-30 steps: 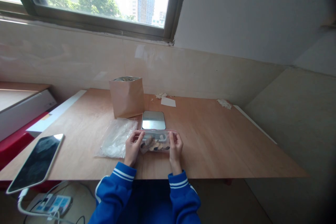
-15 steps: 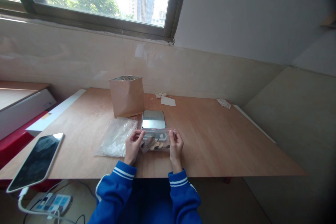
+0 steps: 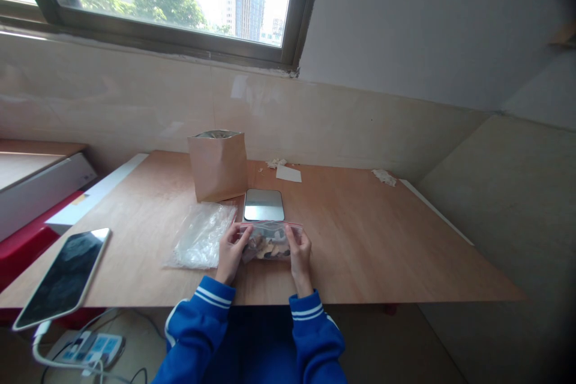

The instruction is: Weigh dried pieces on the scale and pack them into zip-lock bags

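Observation:
Between my hands is a clear zip-lock bag [image 3: 271,248] with a reddish zip line along its top and several pale and dark flat pieces inside. My left hand [image 3: 230,252] pinches its upper left corner between thumb and fingers. At the upper right part, my right hand [image 3: 299,255] grips it in the same way. Just beyond the bag lies a kitchen scale [image 3: 264,204] with a shiny plate, its near edge partly hidden by the bag. A pile of clear plastic bags [image 3: 201,237] lies left of my left hand.
An open brown paper pouch [image 3: 219,167] stands behind the plastic bags. A white card [image 3: 288,174] and crumpled scraps [image 3: 384,177] lie toward the wall. A tablet [image 3: 63,276] on a charging cable overhangs the table's [image 3: 382,252] front left edge.
My hands have drawn slightly closer together along the bag's top. The zip edge now bows apart in the middle, where it was straighter before.

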`<state>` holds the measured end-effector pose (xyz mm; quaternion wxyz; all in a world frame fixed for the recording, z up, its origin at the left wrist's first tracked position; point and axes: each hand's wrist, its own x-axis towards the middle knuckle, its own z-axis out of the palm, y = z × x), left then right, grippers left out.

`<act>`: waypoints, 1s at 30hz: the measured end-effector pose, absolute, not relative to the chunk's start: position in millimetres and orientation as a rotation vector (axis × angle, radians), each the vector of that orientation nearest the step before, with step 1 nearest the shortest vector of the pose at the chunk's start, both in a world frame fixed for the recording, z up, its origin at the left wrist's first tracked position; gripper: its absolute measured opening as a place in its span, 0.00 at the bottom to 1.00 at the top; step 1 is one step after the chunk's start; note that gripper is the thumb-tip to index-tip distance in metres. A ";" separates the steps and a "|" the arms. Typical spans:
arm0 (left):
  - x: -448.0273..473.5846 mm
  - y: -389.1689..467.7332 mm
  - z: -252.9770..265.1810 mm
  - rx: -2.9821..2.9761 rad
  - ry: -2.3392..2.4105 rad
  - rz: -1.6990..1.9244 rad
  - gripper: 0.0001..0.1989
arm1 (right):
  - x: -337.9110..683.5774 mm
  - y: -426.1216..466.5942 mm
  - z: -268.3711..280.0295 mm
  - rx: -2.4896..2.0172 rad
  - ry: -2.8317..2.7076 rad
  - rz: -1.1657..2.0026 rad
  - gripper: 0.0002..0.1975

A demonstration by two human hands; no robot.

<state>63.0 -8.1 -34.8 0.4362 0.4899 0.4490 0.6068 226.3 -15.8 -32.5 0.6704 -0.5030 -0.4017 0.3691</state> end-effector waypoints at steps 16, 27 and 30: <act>64.7 -7.2 -35.0 1.194 1.143 1.528 0.13 | 226.5 -12.5 -35.4 -1.137 -0.916 0.813 0.18; 66.6 -8.9 -29.4 1.230 1.092 1.484 0.14 | 226.8 -13.8 -43.1 -1.202 -0.991 0.725 0.23; 67.1 -9.4 -30.2 1.187 1.108 1.513 0.14 | 225.8 -13.9 -43.7 -1.185 -1.012 0.717 0.21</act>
